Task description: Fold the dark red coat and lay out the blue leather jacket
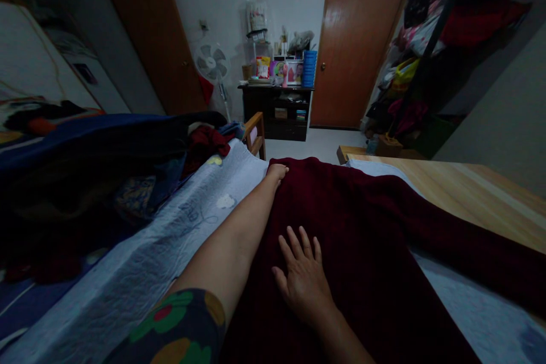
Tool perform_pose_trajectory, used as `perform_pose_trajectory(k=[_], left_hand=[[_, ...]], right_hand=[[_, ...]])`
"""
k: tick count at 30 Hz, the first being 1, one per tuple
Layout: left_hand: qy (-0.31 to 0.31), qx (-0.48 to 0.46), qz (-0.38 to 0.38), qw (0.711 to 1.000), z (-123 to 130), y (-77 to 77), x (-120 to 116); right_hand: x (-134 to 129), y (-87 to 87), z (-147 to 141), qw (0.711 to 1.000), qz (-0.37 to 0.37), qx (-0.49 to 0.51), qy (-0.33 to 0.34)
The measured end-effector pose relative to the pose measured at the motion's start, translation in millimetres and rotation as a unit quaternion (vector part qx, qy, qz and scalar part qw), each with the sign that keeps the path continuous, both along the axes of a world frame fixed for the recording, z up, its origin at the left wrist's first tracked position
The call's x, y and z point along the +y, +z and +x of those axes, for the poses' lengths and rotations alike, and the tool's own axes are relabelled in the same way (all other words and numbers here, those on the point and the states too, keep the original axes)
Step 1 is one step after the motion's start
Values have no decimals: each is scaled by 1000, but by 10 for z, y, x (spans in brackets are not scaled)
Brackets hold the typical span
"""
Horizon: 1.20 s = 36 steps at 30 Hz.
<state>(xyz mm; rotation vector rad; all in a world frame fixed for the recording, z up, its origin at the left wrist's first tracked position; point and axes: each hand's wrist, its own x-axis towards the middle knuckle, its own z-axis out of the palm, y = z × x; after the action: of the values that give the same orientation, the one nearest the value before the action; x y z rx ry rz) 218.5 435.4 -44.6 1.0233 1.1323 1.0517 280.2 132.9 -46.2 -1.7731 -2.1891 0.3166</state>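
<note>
Head view shows a dark maroon garment point(354, 239) spread on a pale patterned sheet point(200, 227), its cloth matte and plain, fairly smooth over the body, with a long sleeve lying across the wood-grained surface point(482, 187) and the sheet on the right. The left hand point(278, 172), its arm in a floral sleeve, rests on the garment's far left edge with its fingers curled in; I cannot tell whether cloth is pinched there. The right hand point(305, 278) lies palm down on the body, fingers spread and gripping nothing.

Beyond, a black cabinet point(251, 111) has open shelving that holds a small brown box point(280, 113) and a bluish stack point(301, 115). On its top stands a clear container point(260, 47); whether the yellow-and-red packet point(263, 67) is inside it or in front, I cannot tell.

The garment's body has its long axis running away from the wearer, its far edge toward the cabinet and the near part out of frame at the bottom. The visible garment sleeve slants rightward and back toward the wearer, reaching the right frame edge.
</note>
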Motion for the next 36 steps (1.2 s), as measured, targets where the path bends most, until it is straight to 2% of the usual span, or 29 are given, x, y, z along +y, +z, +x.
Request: perform_pose_trajectory(k=[5, 9, 13, 15, 18, 22, 25, 31, 36], left_hand=[[-29, 41, 60, 997, -43, -46, -169], [-57, 50, 128, 989, -114, 98, -311], [-78, 59, 190, 977, -232, 243, -635], [-105, 69, 215, 969, -281, 238, -833], [-155, 83, 221, 959, -326, 134, -1035], [-154, 109, 201, 961, -349, -36, -1030], [-150, 130, 212, 957, -348, -95, -947], [-135, 154, 217, 954, -319, -89, -935], [-111, 168, 219, 955, -299, -43, -1081]], right_hand=[[-2, 6, 8, 1000, -1, 5, 2], [-7, 19, 9, 1000, -3, 6, 1], [-14, 16, 3, 1000, -1, 3, 0], [-14, 16, 3, 1000, -1, 1, 1], [-12, 22, 1, 1000, 0, -1, 3], [-20, 34, -9, 1000, 2, -6, 1], [-64, 48, -21, 1000, -6, -9, 5], [-324, 113, -71, 999, -36, -6, 36], [-657, 182, -138, 995, -65, -4, 70]])
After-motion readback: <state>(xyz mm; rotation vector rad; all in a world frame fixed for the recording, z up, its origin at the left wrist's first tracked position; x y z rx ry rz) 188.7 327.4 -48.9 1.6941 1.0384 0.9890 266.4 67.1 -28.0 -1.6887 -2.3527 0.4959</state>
